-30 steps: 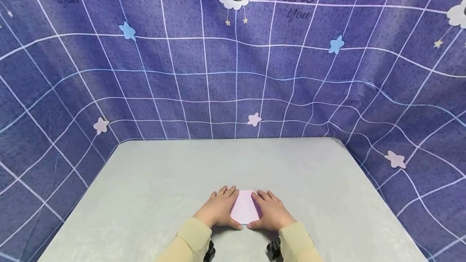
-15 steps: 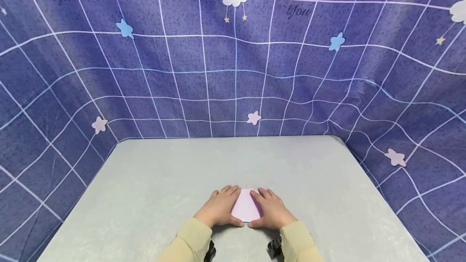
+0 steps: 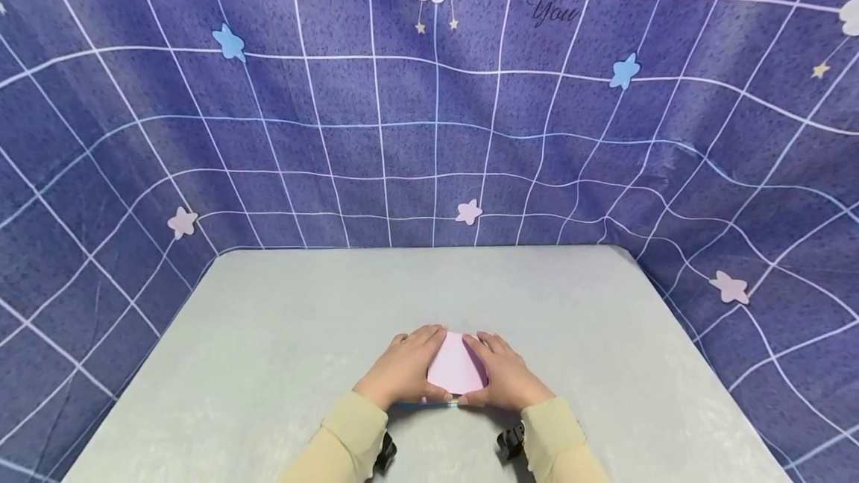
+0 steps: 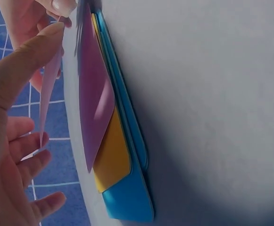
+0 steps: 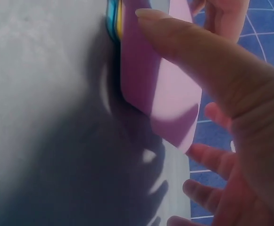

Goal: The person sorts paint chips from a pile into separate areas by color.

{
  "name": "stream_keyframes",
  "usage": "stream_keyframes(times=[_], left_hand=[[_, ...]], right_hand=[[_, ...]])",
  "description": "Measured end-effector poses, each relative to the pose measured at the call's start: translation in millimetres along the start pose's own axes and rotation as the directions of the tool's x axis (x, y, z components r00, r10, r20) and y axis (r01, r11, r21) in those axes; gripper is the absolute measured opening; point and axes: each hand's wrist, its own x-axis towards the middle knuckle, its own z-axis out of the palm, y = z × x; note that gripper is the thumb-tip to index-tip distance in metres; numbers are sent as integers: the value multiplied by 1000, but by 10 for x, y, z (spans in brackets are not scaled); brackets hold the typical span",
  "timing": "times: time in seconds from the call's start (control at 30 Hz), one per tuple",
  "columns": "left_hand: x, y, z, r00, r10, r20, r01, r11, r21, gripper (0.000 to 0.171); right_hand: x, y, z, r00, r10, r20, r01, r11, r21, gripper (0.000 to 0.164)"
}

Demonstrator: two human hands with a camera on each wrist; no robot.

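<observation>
A thin pink sheet with angled corners [image 3: 456,366] is held between my two hands above the table. My left hand [image 3: 404,367] holds its left side, thumb at the near edge and fingers toward the far edge. My right hand [image 3: 508,373] grips the other side in much the same way. In the left wrist view, the raised sheet is seen nearly edge-on. Beyond it, a purple-pink sheet [image 4: 94,99], a yellow sheet [image 4: 114,155] and blue sheets [image 4: 129,200] lie overlapped in a stack. From the head, my hands and the pink sheet mostly cover this stack.
The pale grey table [image 3: 302,304] spreads around the hands. A blue-purple grid-patterned cloth [image 3: 335,147] with stars and clouds rises behind it and along both sides. Black straps with devices [image 3: 512,442] sit at the wrists under the cream sleeves [image 3: 352,427].
Both hands have moved slightly up with the pink sheet. Yellow and blue edges now show below the sheet, between the thumbs. The head view has tilted a little down.
</observation>
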Motion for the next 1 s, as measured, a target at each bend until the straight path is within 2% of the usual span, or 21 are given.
stream_keyframes(times=[0.37,0.7,1.0], left_hand=[[-22,-61,-129,999,1,-35,-2,1000,-6,104],[-117,-104,-142,999,-26,-29,25,999,-42,105],[-357,-269,-195,995,-85,-54,83,995,-49,106]], right_hand=[[78,-118,-81,1000,-6,-15,6,1000,-1,98],[104,-175,-27,1000,-2,14,2,1000,10,97],[286,-385,77,997,-56,62,58,998,-29,98]])
